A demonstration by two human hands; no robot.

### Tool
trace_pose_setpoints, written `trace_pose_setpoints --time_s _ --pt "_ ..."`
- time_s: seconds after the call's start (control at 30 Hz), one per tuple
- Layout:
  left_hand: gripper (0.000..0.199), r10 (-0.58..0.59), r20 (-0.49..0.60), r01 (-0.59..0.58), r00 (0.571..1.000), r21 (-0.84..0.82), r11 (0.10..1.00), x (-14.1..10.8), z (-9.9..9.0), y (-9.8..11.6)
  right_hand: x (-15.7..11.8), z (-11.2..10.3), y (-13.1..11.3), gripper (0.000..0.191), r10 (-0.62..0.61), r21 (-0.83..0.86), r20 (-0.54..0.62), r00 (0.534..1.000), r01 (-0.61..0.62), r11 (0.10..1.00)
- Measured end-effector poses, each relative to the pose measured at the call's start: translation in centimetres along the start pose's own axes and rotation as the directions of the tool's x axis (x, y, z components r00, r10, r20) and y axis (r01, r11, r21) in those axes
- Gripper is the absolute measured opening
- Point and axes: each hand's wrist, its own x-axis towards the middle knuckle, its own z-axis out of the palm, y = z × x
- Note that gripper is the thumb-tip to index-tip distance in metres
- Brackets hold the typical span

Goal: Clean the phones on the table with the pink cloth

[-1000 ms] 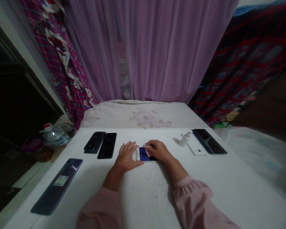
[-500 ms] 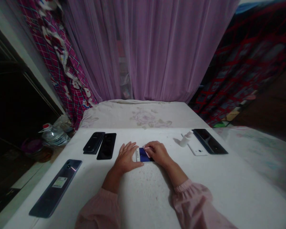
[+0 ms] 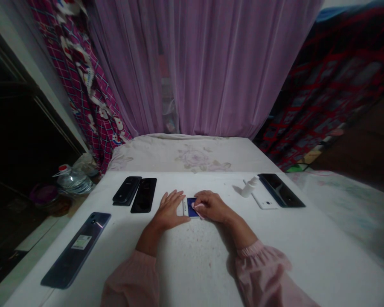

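A white smartphone (image 3: 184,207) with a lit blue screen lies flat on the table, sideways in front of me. My left hand (image 3: 170,211) grips its left end, thumb along the near edge and forefinger at the far edge, the other fingers spread. Between the fingertips of my right hand (image 3: 213,206) is a small pink cloth (image 3: 198,208), pressed onto the screen. The right end of the phone is hidden under that hand.
Left of my hands lie a black phone (image 3: 144,195), a dark phone stack (image 3: 126,190) and a larger phone (image 3: 77,249) bearing a label. To the right stand a white spray bottle (image 3: 250,186), a white phone (image 3: 264,198) lying flat, and dark phones (image 3: 282,190). Purple curtains (image 3: 211,68) hang behind.
My right hand has shifted the pink cloth slightly nearer and across the screen, fingers curled more. My left hand keeps its hold on the phone. The view has moved slightly.
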Motion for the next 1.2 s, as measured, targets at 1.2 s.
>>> trace_pose_setpoints --time_s 1.2 --pt "0.077 0.041 -0.016 -0.041 0.999 -0.049 0.998 0.1 0.4 -0.7 1.0 1.1 -3.1 0.014 0.163 -0.143 -0.019 0.986 -0.164 0.976"
